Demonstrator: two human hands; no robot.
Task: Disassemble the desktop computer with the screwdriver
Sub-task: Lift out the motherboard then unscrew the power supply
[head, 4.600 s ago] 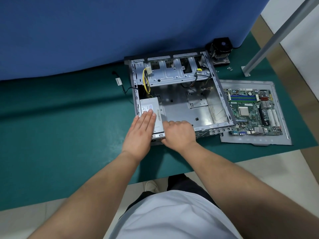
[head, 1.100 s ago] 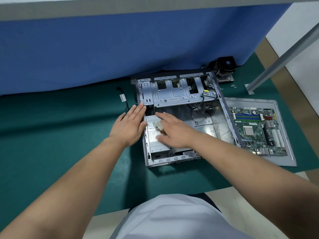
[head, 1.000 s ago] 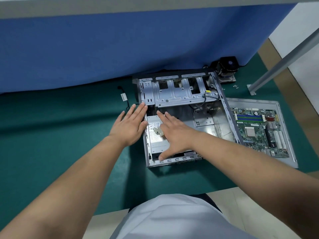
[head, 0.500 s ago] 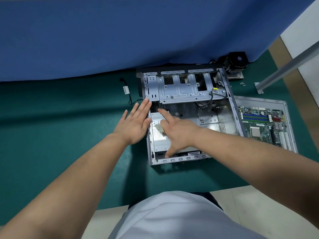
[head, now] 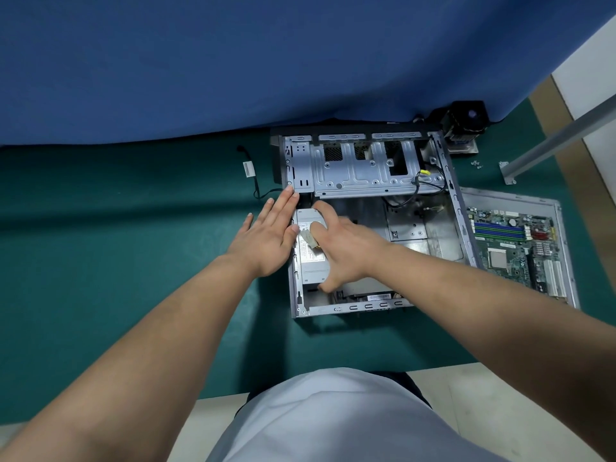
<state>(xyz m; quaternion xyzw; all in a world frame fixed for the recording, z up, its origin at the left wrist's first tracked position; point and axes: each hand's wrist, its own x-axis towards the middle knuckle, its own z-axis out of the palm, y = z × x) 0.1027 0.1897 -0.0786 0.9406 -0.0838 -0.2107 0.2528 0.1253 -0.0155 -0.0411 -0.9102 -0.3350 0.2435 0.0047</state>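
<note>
The open grey metal computer case [head: 366,171] lies on the green mat. A silver power supply [head: 308,265] sits in its near left corner. My right hand [head: 346,248] is spread over the power supply, with the thumb hooked on its near end and the fingers reaching its far end, gripping it. A pale cable connector [head: 309,240] pokes out beside that hand. My left hand [head: 270,235] lies flat and open against the case's left wall, fingers pointing away. No screwdriver is in view.
The removed motherboard [head: 513,245] rests on a grey side panel [head: 563,228] right of the case. A black cooler fan [head: 463,123] and loose screws [head: 476,165] lie at the back right. A black cable with a tag [head: 248,170] trails left of the case. A blue curtain hangs behind.
My right hand has slid over the power supply and curled around it, and the supply has shifted a little away from the case's near wall. My left hand stays pressed on the left wall.
</note>
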